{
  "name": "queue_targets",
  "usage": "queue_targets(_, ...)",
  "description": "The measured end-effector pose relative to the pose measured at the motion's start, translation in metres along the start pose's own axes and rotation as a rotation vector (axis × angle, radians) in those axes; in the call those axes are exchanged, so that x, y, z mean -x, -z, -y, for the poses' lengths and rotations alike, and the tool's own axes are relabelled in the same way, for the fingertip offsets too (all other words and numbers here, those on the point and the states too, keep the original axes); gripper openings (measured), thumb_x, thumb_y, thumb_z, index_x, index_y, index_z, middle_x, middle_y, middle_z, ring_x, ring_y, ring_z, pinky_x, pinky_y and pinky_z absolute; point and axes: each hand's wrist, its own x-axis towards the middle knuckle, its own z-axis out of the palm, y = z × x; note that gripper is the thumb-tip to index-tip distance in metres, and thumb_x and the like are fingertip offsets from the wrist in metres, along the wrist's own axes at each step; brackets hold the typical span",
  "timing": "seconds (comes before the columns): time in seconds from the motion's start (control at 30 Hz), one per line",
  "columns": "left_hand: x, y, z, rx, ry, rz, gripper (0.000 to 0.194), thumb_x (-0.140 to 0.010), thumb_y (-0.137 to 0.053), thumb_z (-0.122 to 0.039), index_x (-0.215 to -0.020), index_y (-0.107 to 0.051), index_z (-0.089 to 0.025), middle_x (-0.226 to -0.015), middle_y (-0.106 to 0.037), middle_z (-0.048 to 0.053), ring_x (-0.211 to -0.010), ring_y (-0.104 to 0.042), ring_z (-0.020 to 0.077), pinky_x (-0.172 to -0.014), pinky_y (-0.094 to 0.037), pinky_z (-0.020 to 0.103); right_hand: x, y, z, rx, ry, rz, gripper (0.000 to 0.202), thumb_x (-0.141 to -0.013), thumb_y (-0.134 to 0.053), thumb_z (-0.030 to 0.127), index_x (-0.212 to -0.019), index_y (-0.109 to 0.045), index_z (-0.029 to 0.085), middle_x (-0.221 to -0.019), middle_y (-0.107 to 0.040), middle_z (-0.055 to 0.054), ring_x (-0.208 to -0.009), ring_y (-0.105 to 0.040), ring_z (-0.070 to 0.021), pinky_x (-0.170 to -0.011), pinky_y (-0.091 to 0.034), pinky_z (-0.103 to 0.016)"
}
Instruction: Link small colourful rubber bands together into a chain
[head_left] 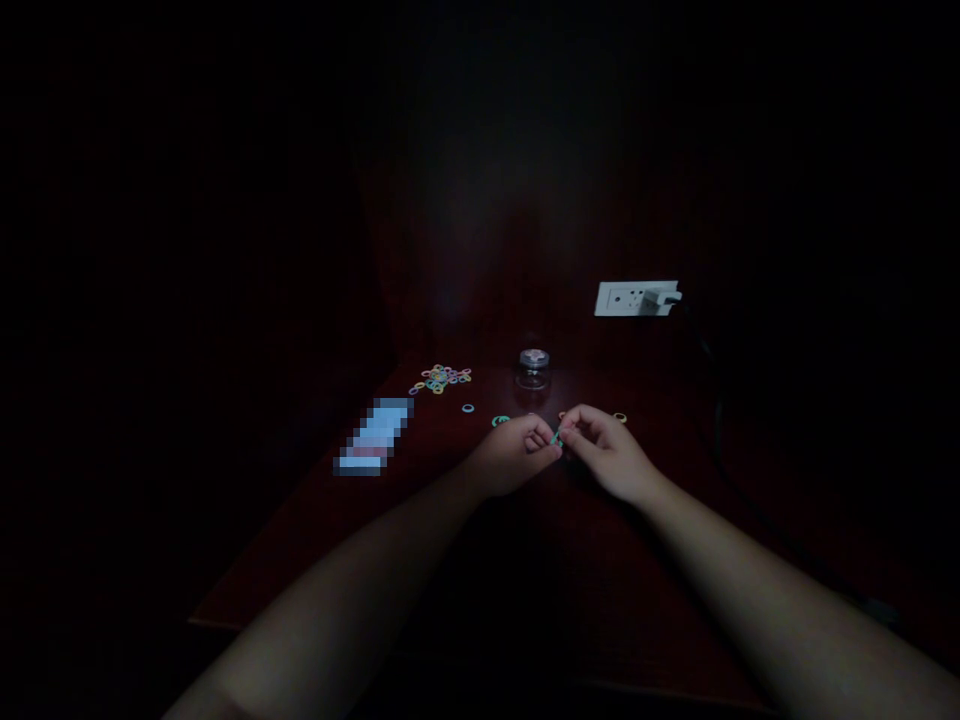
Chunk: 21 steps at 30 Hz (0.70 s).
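Note:
My left hand (pixel 517 452) and my right hand (pixel 606 448) meet over the dark red table, both pinching a small green band (pixel 556 438) between their fingertips. Just behind my left hand lies a green ring (pixel 500 421). A yellowish ring (pixel 620 417) rests behind my right hand, and a pale blue ring (pixel 468 408) sits alone farther left. At the back left is a loose pile of colourful rings (pixel 442 378). A small clear jar (pixel 532 372) with a lid stands upright behind my hands. Parts of other small rings show close behind my fingers.
A lit, blurred-out phone-like screen (pixel 375 436) lies at the table's left side. On the back wall is a white power socket (pixel 636 299) with a plug in it, and a dark cable (pixel 720 430) runs down at the right. The surroundings are very dark.

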Motion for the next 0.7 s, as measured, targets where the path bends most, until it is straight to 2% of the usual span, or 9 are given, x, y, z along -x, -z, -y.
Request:
queue_targets(0.2,0.0005,0.0003,-0.0003,0.005,0.036,-0.035,0.012,-0.074,-0.062,-0.023,-0.079,-0.055,-0.013,-0.067,-0.056,-0.001,-0.057,-0.049,0.0072,-0.054,-0.039,0.019,-0.0006,0.0013,-0.001,0.013,0.0,-0.014,0.02,-0.081,-0.057,0.035,-0.074,-0.052,0.018,-0.063,-0.053,0.001,-0.057,-0.047,-0.0124,-0.056,-0.037,-0.026)
queue_targets(0.37,0.0002,0.0026,-0.0007,-0.024,0.005,-0.106,0.011,-0.076,-0.06,-0.023,-0.081,-0.057,-0.014,-0.068,-0.058,-0.001,-0.061,-0.051,0.0086,-0.057,-0.041,0.02,-0.0002,0.0028,-0.0027,0.016,-0.022,-0.018,0.019,-0.082,-0.056,0.035,-0.074,-0.051,0.018,-0.06,-0.051,0.002,-0.056,-0.047,-0.0127,-0.055,-0.036,-0.026)
queue_targets(0.5,-0.0013,0.0038,0.0015,-0.027,-0.017,-0.174,0.012,-0.078,-0.058,-0.025,-0.084,-0.058,-0.014,-0.075,-0.061,0.002,-0.065,-0.054,0.0097,-0.06,-0.043,0.021,0.0003,0.0035,-0.0041,0.028,-0.026,-0.013,0.017,-0.081,-0.056,0.032,-0.074,-0.051,0.018,-0.059,-0.05,0.002,-0.054,-0.044,-0.0121,-0.053,-0.034,-0.025)
queue_targets(0.7,-0.002,0.0039,0.0027,-0.019,-0.046,-0.176,0.014,-0.078,-0.059,-0.025,-0.086,-0.059,-0.014,-0.085,-0.064,0.004,-0.069,-0.056,0.01,-0.063,-0.045,0.021,0.0002,0.0037,-0.0049,0.035,-0.003,-0.001,0.015,-0.081,-0.056,0.03,-0.073,-0.051,0.018,-0.059,-0.05,0.002,-0.056,-0.044,-0.0123,-0.054,-0.033,-0.026)
